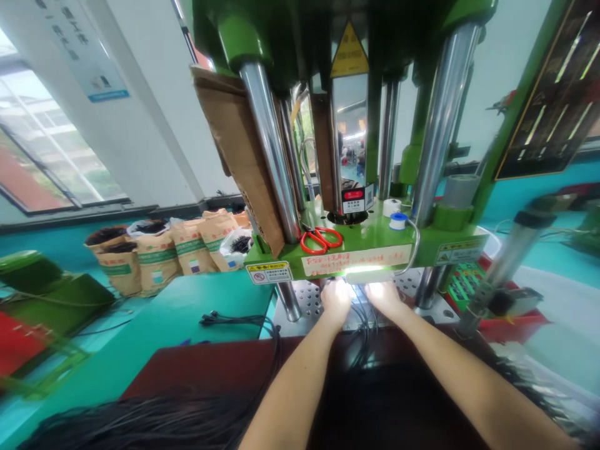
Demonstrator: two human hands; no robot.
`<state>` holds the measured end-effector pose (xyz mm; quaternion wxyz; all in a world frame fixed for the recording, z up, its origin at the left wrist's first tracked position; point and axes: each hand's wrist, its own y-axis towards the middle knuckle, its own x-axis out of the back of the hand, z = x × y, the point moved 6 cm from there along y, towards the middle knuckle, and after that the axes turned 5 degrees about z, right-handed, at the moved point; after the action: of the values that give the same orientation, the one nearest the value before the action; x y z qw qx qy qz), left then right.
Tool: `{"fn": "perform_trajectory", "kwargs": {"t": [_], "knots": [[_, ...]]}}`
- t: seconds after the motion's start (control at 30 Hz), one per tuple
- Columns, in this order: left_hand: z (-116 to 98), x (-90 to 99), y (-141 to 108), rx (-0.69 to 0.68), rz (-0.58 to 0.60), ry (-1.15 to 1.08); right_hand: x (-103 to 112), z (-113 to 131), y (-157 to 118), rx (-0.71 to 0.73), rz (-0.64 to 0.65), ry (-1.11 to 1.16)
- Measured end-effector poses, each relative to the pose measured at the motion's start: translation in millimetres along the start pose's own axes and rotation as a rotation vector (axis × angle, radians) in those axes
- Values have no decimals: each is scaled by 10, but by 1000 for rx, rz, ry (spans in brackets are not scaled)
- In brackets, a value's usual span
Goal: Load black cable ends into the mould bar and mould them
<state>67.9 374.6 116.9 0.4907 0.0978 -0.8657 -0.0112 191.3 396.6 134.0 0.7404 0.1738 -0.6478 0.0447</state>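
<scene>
Both my arms reach forward to the green press [276, 265]. My left hand [336, 299] is over the metal bed [307, 306], just below the press's raised plate. Close by on the other side is my right hand [385, 296], at about the same height. Thin black cables [363, 322] run toward me from the gap between the hands. A bright lamp [369, 274] shines directly above them, and its glare washes out the knuckles. The fingers of both hands are hidden under the plate edge and in the light, so what they touch or hold does not show.
Red-handled scissors [321, 240] and a blue-and-white tape roll [398, 220] lie on the press plate. Black cables [234, 319] cross the teal table [206, 297] at left; a larger cable pile [140, 422] lies nearest me. Paper sacks [157, 262] stand behind. Steel columns [269, 150] flank the work area.
</scene>
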Motion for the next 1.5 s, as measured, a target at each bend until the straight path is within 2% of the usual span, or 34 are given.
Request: {"fn": "perform_trajectory", "kwargs": {"t": [0.2, 0.43, 0.57, 0.7, 0.97, 1.1, 1.33, 1.5], "knots": [[-9, -6, 61, -44, 10, -43, -69, -11, 69, -13, -12, -31], [-155, 110, -26, -103, -15, -107, 86, 50, 22, 40, -39, -15], [-248, 46, -77, -189, 9, -146, 111, 155, -21, 112, -47, 11], [-221, -4, -28, -182, -22, -156, 55, 223, 7, 136, -56, 24], [-164, -123, 79, -154, -64, -48, -93, 269, 86, 196, -68, 41], [-202, -64, 62, -175, -72, 49, -101, 223, 52, 244, -66, 49], [-105, 68, 0, -461, 87, 177, -10, 8, -21, 399, -14, 62], [40, 10, 101, -500, 202, 216, -35, -66, 28, 433, 36, 95]]}}
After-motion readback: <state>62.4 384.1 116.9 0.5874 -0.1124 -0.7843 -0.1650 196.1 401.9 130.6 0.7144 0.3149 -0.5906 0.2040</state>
